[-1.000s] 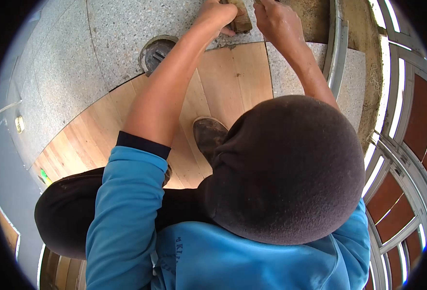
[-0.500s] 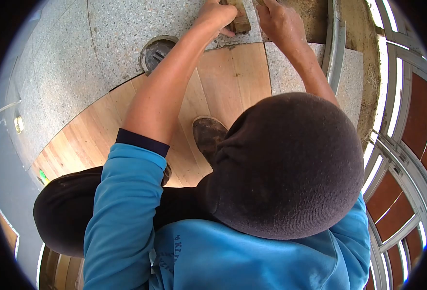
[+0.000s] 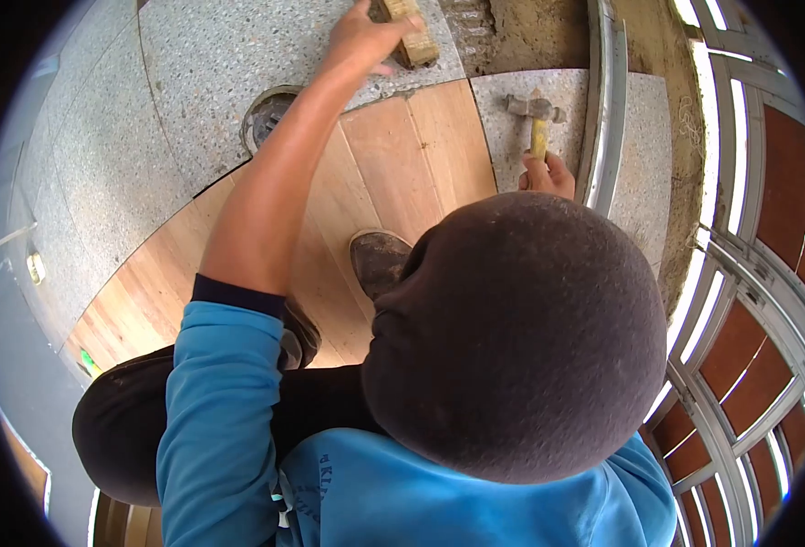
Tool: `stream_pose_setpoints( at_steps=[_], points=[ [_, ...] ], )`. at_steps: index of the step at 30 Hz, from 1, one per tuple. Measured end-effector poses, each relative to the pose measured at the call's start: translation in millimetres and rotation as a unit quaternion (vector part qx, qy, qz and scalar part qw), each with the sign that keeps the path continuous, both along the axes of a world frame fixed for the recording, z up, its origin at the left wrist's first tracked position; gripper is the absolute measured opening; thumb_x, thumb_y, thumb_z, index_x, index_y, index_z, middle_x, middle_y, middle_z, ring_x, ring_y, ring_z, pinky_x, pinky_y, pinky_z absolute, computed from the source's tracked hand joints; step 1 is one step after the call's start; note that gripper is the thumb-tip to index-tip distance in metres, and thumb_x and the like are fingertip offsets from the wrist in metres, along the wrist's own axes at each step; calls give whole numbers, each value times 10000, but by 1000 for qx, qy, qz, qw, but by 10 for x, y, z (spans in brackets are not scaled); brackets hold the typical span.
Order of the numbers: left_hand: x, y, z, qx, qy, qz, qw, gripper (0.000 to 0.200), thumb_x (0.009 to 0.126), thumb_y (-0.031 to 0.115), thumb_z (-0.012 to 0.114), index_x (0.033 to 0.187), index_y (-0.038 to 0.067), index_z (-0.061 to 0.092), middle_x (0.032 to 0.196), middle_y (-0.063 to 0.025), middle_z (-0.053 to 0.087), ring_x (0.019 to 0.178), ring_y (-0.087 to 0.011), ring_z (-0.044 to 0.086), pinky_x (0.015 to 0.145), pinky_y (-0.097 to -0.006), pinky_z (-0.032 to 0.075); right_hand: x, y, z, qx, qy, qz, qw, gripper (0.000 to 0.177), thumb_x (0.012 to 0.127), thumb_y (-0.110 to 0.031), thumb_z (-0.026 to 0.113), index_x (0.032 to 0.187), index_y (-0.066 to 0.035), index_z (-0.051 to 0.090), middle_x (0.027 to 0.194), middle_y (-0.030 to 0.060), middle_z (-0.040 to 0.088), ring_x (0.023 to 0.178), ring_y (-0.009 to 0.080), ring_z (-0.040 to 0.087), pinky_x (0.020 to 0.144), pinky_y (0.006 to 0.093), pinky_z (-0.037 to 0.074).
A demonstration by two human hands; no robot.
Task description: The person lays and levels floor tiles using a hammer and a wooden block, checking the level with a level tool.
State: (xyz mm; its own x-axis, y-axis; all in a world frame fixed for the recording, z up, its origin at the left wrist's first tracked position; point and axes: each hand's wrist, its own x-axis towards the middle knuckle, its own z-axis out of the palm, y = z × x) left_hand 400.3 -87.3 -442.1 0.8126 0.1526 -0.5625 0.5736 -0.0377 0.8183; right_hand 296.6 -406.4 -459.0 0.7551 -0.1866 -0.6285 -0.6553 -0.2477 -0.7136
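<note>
Crouching on wood-plank flr. (image 3: 384, 155), seen from close by: 1 person, blue top (image 3: 457, 497), dark-trousered R knee (image 3: 530, 337) raised, shoe (image 3: 375, 260) planted on the planks, prob. for balance at low reach. Item 1: wood block (image 3: 412, 46), short, rough, lying on speckled slab (image 3: 229, 55) nr. its edge, top end cut off by edge of view. L hand (image 3: 361, 44) at it: grip loosely curled, partly open, 1 digit laid across top, others along near side, 1 fingertip low by slab; far side out of view. Prob. held thus to keep block from shifting; firmness of hold can't be told. Item 2: hammer (image 3: 538, 129), steel head, yellow handle, above smaller speckled piece (image 3: 494, 118) R of planks; whether head touches it, can't tell. R hand (image 3: 548, 175): grip closed round handle, thumb & fingers wrapped, head left free; held by handle prob. for control. R forearm hidden behind knee. Adj.: metal channel (image 3: 619, 118), lengthwise, just R of hammer; bare rough patch (image 3: 539, 41) past slab edge, betw. block & channel; round drain fitting (image 3: 261, 117) in slab cut-out, part covered by L forearm, well clear of hammer.
</note>
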Motion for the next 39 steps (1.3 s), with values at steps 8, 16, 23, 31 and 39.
stream_pose_setpoints(
  at_steps=[8, 16, 23, 31, 39],
  points=[
    [-329, 1174, -725, 557, -94, -41, 824, 930, 866, 657, 687, 1561, 89, 442, 1505, -281, 486, 1404, -437, 451, 1144, -508, 382, -139, -208, -218, -442, -144, 237, 853, 189, 955, -174, 646, 1040, -7, 673, 708, 101, 643, 651, 303, 633, 603, 423, 544],
    [-670, 1292, -807, 576, 6, -82, 813, 1037, 844, 791, 602, 1629, 175, 322, 1680, -252, 233, 1533, -496, 213, 1156, -750, 176, 435, 531, -253, -350, -402, 410, 741, 414, 929, -157, 663, 1343, -148, 663, 1121, 89, 633, 1078, 313, 576, 912, 458, 489],
    [-725, 1269, -784, 583, -11, -88, 808, 1031, 847, 818, 568, 1621, 172, 348, 1674, -252, 252, 1533, -498, 206, 1171, -722, 183, 554, 697, -449, -370, -407, 454, 701, 485, 871, -147, 646, 1356, -132, 642, 1121, 79, 590, 1074, 303, 553, 881, 473, 458],
    [-754, 1257, -821, 593, -18, -88, 800, 1028, 852, 826, 548, 1621, 174, 349, 1676, -246, 252, 1528, -502, 213, 1170, -714, 199, 525, 742, -444, -399, -383, 446, 704, 528, 871, -127, 653, 1397, -147, 622, 1160, 64, 608, 1112, 297, 558, 933, 457, 441],
    [-712, 1325, -764, 596, 6, -127, 793, 1026, 863, 819, 537, 1621, 157, 340, 1665, -248, 277, 1513, -478, 277, 1189, -625, 275, 474, 797, -504, -395, -403, 409, 717, 571, 812, -101, 641, 1382, -131, 632, 1124, 73, 609, 1088, 304, 548, 908, 468, 422]
  ],
)
